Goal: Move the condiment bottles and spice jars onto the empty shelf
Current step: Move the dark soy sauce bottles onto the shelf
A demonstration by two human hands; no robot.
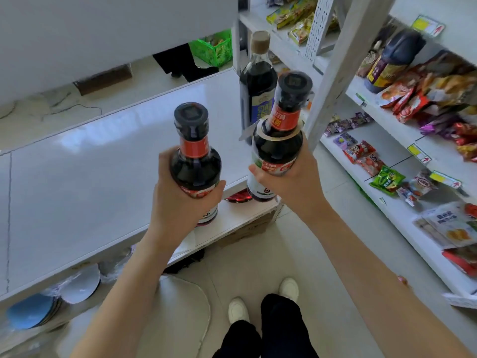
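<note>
Gripping left bottle (195,161) in left hand (175,202), right bottle (280,140) in right hand (294,184), above white shelf (90,164).

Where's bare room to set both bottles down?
The white shelf is bare across its visible top, left of the tall tan-capped bottle by the upright post; room there for both dark bottles. Crowded: the snack shelves on the right, covered in packets.

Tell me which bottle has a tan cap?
The tall bottle on the white shelf; the left-held bottle and right-held bottle have black caps.
</note>
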